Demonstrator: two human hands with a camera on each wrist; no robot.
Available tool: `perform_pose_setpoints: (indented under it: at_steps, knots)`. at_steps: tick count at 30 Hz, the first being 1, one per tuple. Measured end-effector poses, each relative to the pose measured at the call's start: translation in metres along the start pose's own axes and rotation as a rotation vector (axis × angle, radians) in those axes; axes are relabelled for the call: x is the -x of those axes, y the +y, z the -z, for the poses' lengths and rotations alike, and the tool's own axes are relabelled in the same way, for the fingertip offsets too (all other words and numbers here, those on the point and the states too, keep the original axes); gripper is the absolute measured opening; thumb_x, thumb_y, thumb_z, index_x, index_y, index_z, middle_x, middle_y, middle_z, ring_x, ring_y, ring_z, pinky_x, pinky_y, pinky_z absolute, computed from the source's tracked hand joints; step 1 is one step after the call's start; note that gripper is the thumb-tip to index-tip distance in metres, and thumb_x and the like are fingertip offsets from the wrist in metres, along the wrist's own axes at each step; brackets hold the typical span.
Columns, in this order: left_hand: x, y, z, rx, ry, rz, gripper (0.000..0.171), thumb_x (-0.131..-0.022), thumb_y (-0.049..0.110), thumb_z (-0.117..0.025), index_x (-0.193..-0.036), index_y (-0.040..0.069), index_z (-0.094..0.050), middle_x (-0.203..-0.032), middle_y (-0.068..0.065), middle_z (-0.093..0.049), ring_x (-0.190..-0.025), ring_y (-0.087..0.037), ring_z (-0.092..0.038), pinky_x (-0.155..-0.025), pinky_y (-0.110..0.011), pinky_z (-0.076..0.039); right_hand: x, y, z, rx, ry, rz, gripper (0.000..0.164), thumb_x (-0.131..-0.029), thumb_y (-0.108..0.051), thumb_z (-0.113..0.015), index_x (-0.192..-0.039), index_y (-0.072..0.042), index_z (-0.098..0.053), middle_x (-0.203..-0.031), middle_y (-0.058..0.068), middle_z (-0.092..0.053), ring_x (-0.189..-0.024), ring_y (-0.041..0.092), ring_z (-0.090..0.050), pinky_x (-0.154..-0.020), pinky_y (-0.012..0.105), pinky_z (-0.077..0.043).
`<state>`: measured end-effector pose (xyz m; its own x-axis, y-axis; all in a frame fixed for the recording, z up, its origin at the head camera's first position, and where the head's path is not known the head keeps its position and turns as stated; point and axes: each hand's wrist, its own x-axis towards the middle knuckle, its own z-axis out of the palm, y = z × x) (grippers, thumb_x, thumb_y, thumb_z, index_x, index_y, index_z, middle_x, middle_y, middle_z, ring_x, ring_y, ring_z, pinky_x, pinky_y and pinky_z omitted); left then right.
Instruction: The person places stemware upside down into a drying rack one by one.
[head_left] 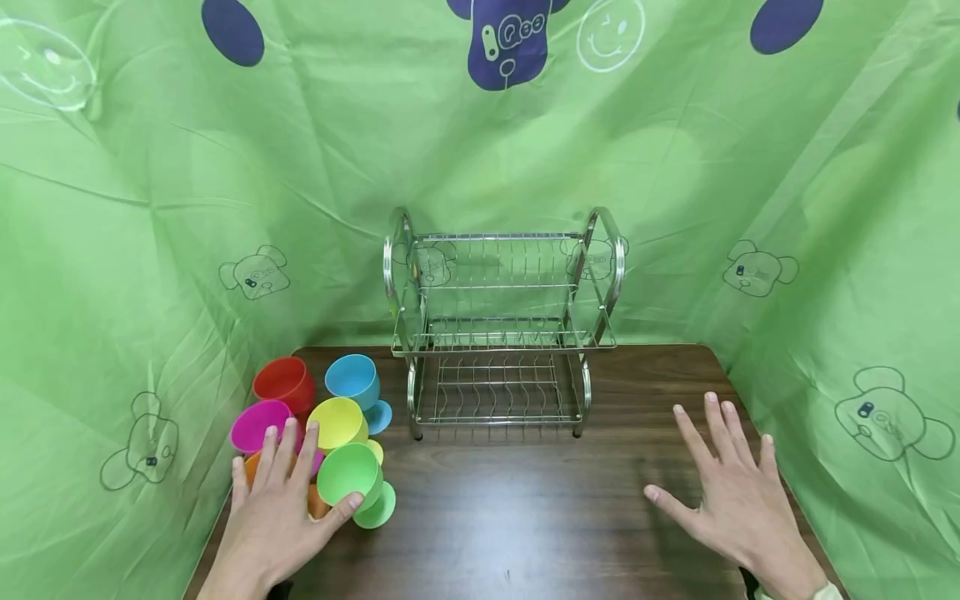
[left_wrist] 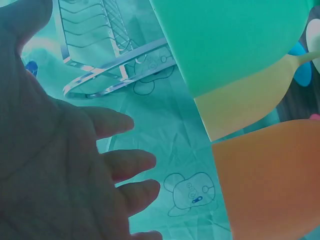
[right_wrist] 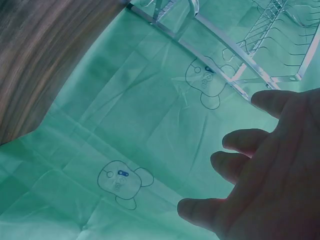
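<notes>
My left hand (head_left: 279, 518) hovers with spread fingers over the near side of a group of plastic footed cups at the table's left. The group has a red cup (head_left: 284, 383), a blue cup (head_left: 353, 382), a magenta cup (head_left: 258, 425), a yellow cup (head_left: 339, 422), a green cup (head_left: 349, 475) and an orange cup (head_left: 252, 466) partly hidden by that hand. In the left wrist view, the orange cup (left_wrist: 272, 180) and green cup (left_wrist: 240, 45) loom beside the palm. Out at the table's right side, my right hand (head_left: 738, 504) is spread too, holding nothing.
A two-tier metal dish rack (head_left: 495, 342) stands at the back middle of the brown wooden table (head_left: 510, 517). Green fabric (head_left: 322, 167) printed with bear heads hangs around the back and both sides, close to the table edges.
</notes>
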<state>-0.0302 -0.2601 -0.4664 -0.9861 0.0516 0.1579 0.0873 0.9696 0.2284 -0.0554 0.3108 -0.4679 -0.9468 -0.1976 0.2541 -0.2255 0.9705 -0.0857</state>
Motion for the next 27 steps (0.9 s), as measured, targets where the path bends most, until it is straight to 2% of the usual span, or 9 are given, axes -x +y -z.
perform_pose_setpoints:
  at_steps: [6, 8, 10, 13, 16, 20, 21, 23, 27]
  knots:
    - [0.005, -0.001, -0.001, 0.054, 0.138, -0.052, 0.112, -0.085, 0.069, -0.075, -0.167, 0.007, -0.03, -0.171, -0.023, -0.029, -0.162, -0.045, -0.015, -0.132, -0.063, 0.007, -0.003, -0.003, -0.002, -0.052, 0.023, 0.023, 0.116, -0.084, -0.071, -0.074, -0.172, -0.025, -0.013, -0.179, 0.008, 0.005, -0.166, 0.028, 0.011, -0.128, 0.05, 0.022]
    - [0.007, 0.0, -0.002, 0.077, 0.172, -0.06, 0.112, -0.082, 0.066, -0.079, -0.165, 0.007, -0.034, -0.17, -0.022, -0.032, -0.158, -0.046, -0.023, -0.133, -0.063, -0.005, -0.004, -0.004, -0.004, -0.082, 0.033, 0.034, 0.115, -0.084, -0.069, -0.076, -0.172, -0.025, -0.015, -0.179, 0.008, 0.002, -0.166, 0.029, 0.008, -0.13, 0.051, 0.019]
    - [0.008, 0.001, -0.003, 0.1, 0.2, -0.058, 0.111, -0.079, 0.064, -0.083, -0.164, 0.008, -0.037, -0.168, -0.021, -0.035, -0.153, -0.047, -0.031, -0.128, -0.067, -0.021, -0.005, -0.005, -0.005, -0.114, 0.044, 0.043, 0.115, -0.083, -0.066, -0.078, -0.171, -0.025, -0.017, -0.18, 0.009, -0.002, -0.167, 0.03, 0.004, -0.131, 0.054, 0.015]
    - [0.011, 0.004, -0.006, 0.139, 0.248, -0.042, 0.109, -0.075, 0.059, -0.088, -0.161, 0.009, -0.043, -0.164, -0.018, -0.041, -0.146, -0.045, -0.039, -0.107, -0.069, -0.043, -0.007, -0.006, -0.007, -0.154, 0.064, 0.053, 0.114, -0.082, -0.063, -0.081, -0.171, -0.024, -0.021, -0.179, 0.01, -0.007, -0.167, 0.033, -0.002, -0.132, 0.06, 0.007]
    - [0.014, 0.008, -0.011, 0.181, 0.309, -0.027, 0.105, -0.073, 0.053, -0.092, -0.157, 0.008, -0.049, -0.16, -0.018, -0.046, -0.141, -0.043, -0.043, -0.097, -0.067, -0.048, -0.009, -0.007, -0.01, -0.189, 0.095, 0.063, 0.112, -0.081, -0.059, -0.084, -0.169, -0.022, -0.026, -0.178, 0.012, -0.013, -0.166, 0.035, -0.01, -0.132, 0.067, -0.006]
    - [0.019, 0.01, -0.021, 0.231, 0.404, -0.022, 0.098, -0.069, 0.043, -0.094, -0.151, 0.005, -0.055, -0.152, -0.021, -0.054, -0.134, -0.045, -0.049, -0.095, -0.063, -0.048, -0.014, -0.008, -0.017, -0.257, 0.159, 0.07, 0.106, -0.079, -0.048, -0.088, -0.166, -0.019, -0.035, -0.175, 0.016, -0.026, -0.159, 0.044, -0.028, -0.12, 0.072, -0.031]
    - [0.02, 0.01, -0.023, 0.241, 0.421, -0.018, 0.097, -0.069, 0.04, -0.094, -0.15, 0.004, -0.056, -0.15, -0.022, -0.055, -0.132, -0.046, -0.05, -0.095, -0.062, -0.048, -0.016, -0.009, -0.019, -0.282, 0.182, 0.069, 0.103, -0.079, -0.043, -0.09, -0.165, -0.018, -0.038, -0.173, 0.016, -0.03, -0.155, 0.045, -0.034, -0.119, 0.068, -0.036]
    - [0.022, 0.01, -0.029, 0.257, 0.441, -0.001, 0.095, -0.069, 0.037, -0.095, -0.15, 0.004, -0.056, -0.148, -0.023, -0.055, -0.131, -0.045, -0.051, -0.101, -0.054, -0.047, -0.02, -0.011, -0.025, -0.343, 0.235, 0.072, 0.097, -0.078, -0.031, -0.091, -0.162, -0.015, -0.044, -0.167, 0.018, -0.04, -0.146, 0.047, -0.045, -0.122, 0.047, -0.042]
    - [0.026, 0.01, -0.04, 0.305, 0.472, 0.018, 0.096, -0.068, 0.03, -0.096, -0.15, 0.001, -0.055, -0.147, -0.025, -0.054, -0.131, -0.043, -0.05, -0.117, -0.021, -0.033, -0.029, -0.014, -0.04, -0.467, 0.363, 0.09, 0.083, -0.076, -0.013, -0.09, -0.151, -0.008, -0.057, -0.152, 0.02, -0.057, -0.129, 0.037, -0.06, -0.115, 0.007, -0.033]
